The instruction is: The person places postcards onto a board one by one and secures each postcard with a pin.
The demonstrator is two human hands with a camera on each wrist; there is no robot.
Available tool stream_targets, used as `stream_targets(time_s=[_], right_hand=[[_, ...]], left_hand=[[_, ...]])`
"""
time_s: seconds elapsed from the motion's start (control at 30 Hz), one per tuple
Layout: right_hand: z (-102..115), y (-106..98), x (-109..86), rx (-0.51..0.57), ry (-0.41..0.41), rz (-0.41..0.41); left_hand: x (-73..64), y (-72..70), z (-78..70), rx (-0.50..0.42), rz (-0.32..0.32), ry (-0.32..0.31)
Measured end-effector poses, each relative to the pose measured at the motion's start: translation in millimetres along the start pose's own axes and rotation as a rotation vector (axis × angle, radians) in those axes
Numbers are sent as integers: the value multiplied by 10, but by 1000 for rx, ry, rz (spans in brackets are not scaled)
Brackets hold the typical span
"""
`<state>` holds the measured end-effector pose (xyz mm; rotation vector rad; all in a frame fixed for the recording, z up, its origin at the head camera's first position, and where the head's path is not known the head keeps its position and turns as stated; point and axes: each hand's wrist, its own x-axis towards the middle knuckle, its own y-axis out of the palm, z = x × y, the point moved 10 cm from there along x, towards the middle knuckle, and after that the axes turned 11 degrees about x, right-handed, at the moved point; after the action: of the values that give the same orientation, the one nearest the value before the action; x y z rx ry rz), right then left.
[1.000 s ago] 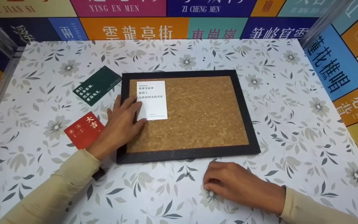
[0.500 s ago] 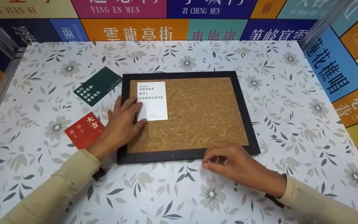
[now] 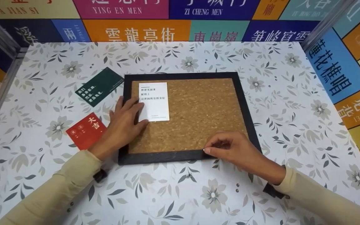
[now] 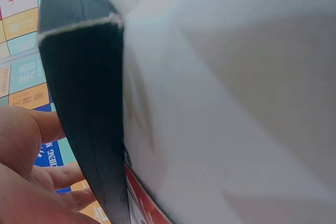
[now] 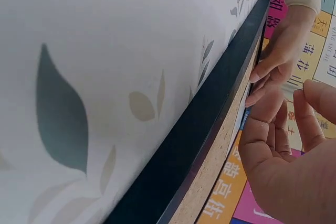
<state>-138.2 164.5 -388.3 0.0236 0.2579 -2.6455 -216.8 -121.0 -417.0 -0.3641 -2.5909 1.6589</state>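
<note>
A cork board point(image 3: 195, 125) in a black frame point(image 3: 167, 157) lies on the table. Upright at its left side is a white card point(image 3: 156, 107) printed with dark characters. My left hand point(image 3: 122, 122) spans the frame's left side, thumb and fingertips resting on the card's left and lower-left edge. Over the front right part of the board, my right hand point(image 3: 230, 145) pinches a small pin point(image 3: 204, 150) between thumb and forefinger. In the right wrist view the pin point(image 5: 301, 87) is a thin sliver at the fingertips. The left wrist view shows the frame's side point(image 4: 86, 103) up close.
Left of the board lie a dark green card point(image 3: 98, 86), its right corner at the frame, and a red card point(image 3: 86, 131) partly covered by my left forearm. The floral tablecloth point(image 3: 167, 200) surrounds them. Colourful panels point(image 3: 136, 30) with characters border the table.
My right hand has risen from the tablecloth in front of the board to above its front edge, the pinched pin now showing. My left hand and the white card stay in place.
</note>
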Motion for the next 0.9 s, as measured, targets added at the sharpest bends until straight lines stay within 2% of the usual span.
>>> stream_targets(time_s=[0.17,0.4,0.67,0.9], right_hand=[[-19,-53,61,19,29,-22],[-97,-160,152,100,127,-83],[-181,-233,241,155,204,-155],[-170,-245,316,165,180,-162]], left_hand=[[7,-7,0,-14,-10,5],[6,-9,11,-11,-36,15],[2,-8,6,-15,-36,19],[3,-3,8,-5,-28,16]])
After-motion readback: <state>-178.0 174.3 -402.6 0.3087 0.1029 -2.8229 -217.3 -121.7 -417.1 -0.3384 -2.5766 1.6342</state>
